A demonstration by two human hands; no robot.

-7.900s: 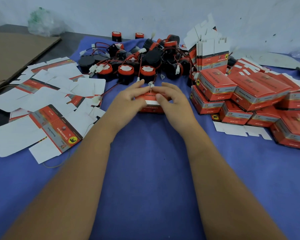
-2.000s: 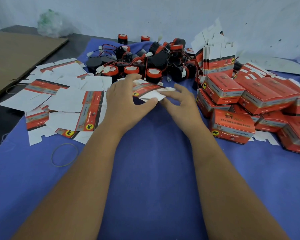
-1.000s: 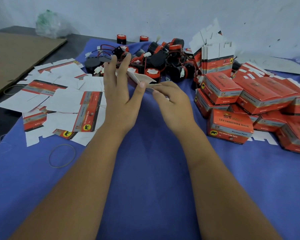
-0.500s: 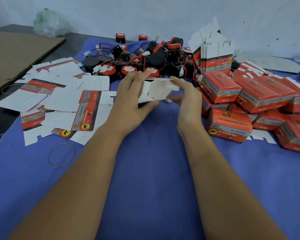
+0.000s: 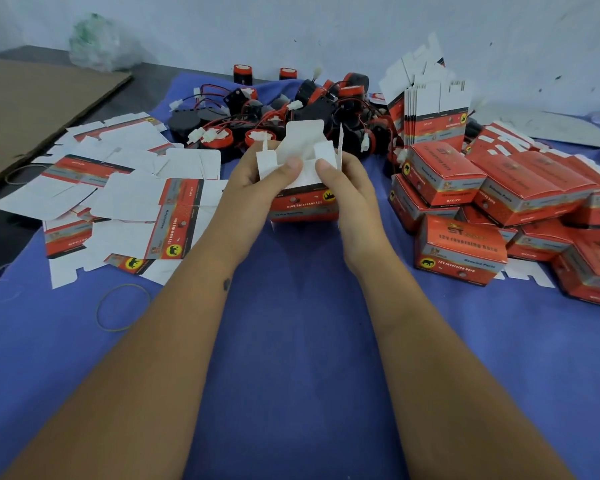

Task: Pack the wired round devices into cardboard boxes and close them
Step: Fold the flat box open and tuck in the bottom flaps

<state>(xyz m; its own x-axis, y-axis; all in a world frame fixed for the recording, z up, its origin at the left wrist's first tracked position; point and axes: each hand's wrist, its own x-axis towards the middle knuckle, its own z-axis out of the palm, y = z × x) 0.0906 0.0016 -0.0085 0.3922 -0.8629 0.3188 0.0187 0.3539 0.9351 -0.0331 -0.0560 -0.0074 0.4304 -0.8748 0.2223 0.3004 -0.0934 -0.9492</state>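
Both hands, left (image 5: 253, 181) and right (image 5: 349, 188), pinch the half-erected box (image 5: 303, 199) upright at centre bench, flaps open on top; the wired devices (image 5: 257, 136) lie just beyond it, equally reachable

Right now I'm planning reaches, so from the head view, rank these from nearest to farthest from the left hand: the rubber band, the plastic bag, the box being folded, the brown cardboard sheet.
1. Box being folded: held in the left hand, centre.
2. Rubber band: on the blue cloth, near left.
3. Brown cardboard sheet: far left.
4. Plastic bag: back left, by the wall.
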